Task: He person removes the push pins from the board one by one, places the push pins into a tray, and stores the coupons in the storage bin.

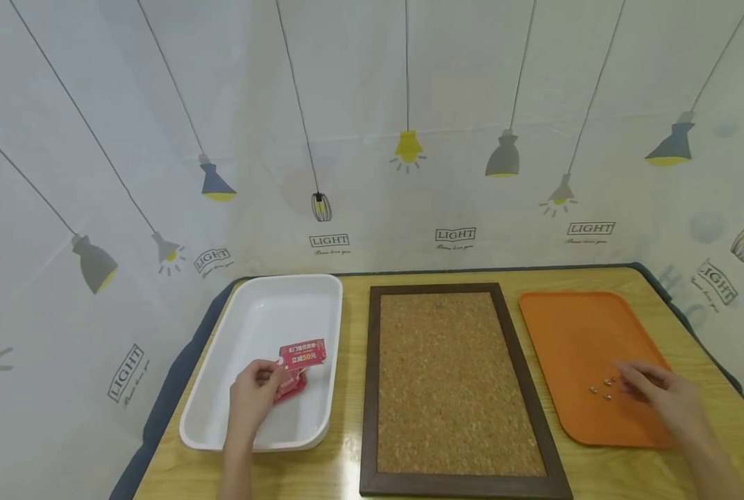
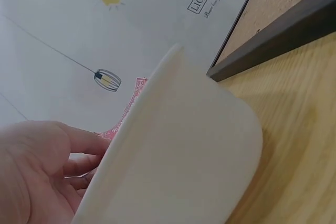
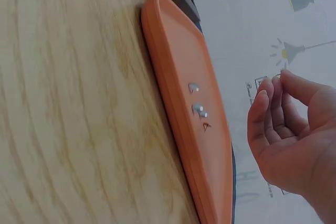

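Over the white tub [image 1: 336,326], my left hand [image 1: 257,390] pinches a red printed coupon card [image 1: 309,352]. More red coupon cards [image 1: 289,387] lie in the tub below it. In the left wrist view the tub's wall [image 2: 173,145] hides most of the card and the fingertips. My right hand [image 1: 656,389] hovers above the orange tray [image 1: 581,326], beside several small silvery thumbtacks [image 1: 607,397]. In the right wrist view its fingers [image 3: 257,124] are curled, with thumb and fingertips close together. Whether a tack is between them cannot be made out.
Between the tub and the orange tray lies a corkboard [image 1: 450,382] in a dark wooden frame. All stand on a wooden table [image 1: 347,458]. Behind it hangs a pale cloth [image 1: 372,90] printed with lamps.
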### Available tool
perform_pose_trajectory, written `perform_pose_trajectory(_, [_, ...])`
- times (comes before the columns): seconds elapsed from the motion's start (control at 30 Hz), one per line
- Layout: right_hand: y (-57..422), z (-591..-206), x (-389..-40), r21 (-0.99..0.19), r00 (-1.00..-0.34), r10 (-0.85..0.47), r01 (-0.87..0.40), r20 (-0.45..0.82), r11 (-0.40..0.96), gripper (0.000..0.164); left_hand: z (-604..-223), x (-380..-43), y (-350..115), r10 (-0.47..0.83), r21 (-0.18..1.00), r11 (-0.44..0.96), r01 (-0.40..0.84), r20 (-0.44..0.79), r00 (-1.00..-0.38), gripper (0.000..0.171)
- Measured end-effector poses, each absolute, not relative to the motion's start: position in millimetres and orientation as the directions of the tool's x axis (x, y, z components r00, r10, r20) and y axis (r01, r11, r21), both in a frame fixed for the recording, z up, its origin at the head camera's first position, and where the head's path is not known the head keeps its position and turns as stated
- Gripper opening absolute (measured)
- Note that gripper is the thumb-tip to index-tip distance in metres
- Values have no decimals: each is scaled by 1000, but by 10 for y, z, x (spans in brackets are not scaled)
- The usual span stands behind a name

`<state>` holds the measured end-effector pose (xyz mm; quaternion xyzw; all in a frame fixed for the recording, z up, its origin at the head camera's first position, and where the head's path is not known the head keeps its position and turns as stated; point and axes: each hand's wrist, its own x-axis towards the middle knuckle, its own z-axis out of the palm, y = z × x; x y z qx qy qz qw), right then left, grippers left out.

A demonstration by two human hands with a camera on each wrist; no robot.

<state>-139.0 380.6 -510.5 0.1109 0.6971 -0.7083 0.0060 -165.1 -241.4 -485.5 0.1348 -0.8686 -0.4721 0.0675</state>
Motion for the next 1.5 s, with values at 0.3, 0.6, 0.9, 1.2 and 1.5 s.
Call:
perform_pose_trajectory(0.3, [3948, -5197, -1351, -917, -936, 315, 258, -159, 303, 17, -4914, -1651, -2664, -321, 775, 585, -241, -52, -946, 26])
perform_pose_trajectory(0.6, [4095, -5309, -1354, -789, -916, 346, 363, -204, 496, 66, -4946, -1668, -2787, -331, 754, 578, -312, -132, -934, 25])
perform_pose_trajectory(0.9, [4124, -5391, -1345, -729, -900, 341, 423, -270, 538, 65, -5029, -1696, -2872, -337, 740, 584, -334, -154, -929, 24])
perform_pose_trajectory(1.2, [4179, -5435, -1370, -661, -933, 244, 360, -265, 659, 70, -5093, -1703, -2921, -332, 712, 604, -358, -183, -925, 27])
perform_pose_trajectory(1.5, [4195, -5457, -1412, -617, -938, 232, 345, -259, 707, 70, -5081, -1699, -2897, -328, 708, 585, -397, -241, -914, 25])
